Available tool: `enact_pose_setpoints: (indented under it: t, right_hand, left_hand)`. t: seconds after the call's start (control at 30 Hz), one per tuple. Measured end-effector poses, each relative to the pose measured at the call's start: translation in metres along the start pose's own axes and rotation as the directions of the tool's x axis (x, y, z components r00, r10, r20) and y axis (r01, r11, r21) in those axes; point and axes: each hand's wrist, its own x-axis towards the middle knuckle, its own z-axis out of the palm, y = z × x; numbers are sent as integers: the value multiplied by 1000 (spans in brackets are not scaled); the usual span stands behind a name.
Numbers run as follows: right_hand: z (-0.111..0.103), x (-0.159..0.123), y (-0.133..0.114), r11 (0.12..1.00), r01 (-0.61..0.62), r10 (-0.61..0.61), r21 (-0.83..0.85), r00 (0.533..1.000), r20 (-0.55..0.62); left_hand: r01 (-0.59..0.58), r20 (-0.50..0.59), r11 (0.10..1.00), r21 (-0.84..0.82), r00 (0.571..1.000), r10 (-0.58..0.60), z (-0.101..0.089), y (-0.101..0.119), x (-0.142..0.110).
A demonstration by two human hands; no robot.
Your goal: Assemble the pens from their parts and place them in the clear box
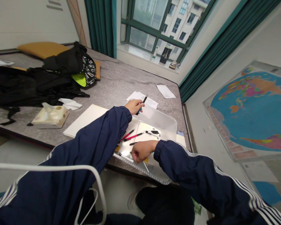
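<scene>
My left hand is closed round a dark pen, above the far edge of a clear plastic tray; a blue part shows below the fingers. Over the tray's near side, my right hand has its fingers curled together, and what they hold is hidden. A thin white stick shows just below those fingers; I cannot tell whether it is held. Red-and-black pens lie in the tray to the left. Several black and clear pen parts rest on pale paper farther right.
White sheets and a tissue pack lie left of the tray. Papers are on the table's far side. Black bags and a patterned cap sit at the left. A white cable loops across the foreground.
</scene>
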Motion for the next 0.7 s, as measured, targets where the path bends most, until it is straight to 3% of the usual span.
enact_pose_setpoints:
  t: [0.13, 0.27, 0.3, 0.4, 0.5, 0.57, 0.63, 0.7]
  right_hand:
    - [-4, -8, -3, 994, 6, -26, -110, 983, -184]
    - [-14, -19, 3, 974, -89, -5, -209, 911, -413]
    - [-19, -22, 6, 966, -153, 35, -209, 876, -482]
    - [-33, -30, 22, 890, -430, 232, -151, 712, -662]
    - [-46, -36, 37, 743, -664, 426, -79, 562, -709]
    - [-50, -37, 43, 645, -759, 455, -92, 478, -751]
    - [-51, -36, 47, 586, -800, 448, -132, 455, -769]
    - [-50, -33, 48, 562, -808, 444, -176, 474, -760]
  left_hand:
    - [-20, -14, 1000, -4, 1000, 19, 0, -2, 1]
    - [-17, -14, 1000, -18, 1000, 17, 1, 0, 1]
    - [-13, -17, 1000, -20, 1000, 13, 1, 0, 1]
    - [-8, -28, 1000, -10, 1000, 8, 3, 0, 1]
    - [-24, -24, 999, 22, 999, 25, 4, 0, 1]
    - [-37, -25, 998, 42, 999, 38, 4, 0, 1]
    - [-44, -30, 998, 53, 998, 46, 4, 1, 0]
    - [-46, -30, 998, 52, 998, 48, 4, 1, 0]
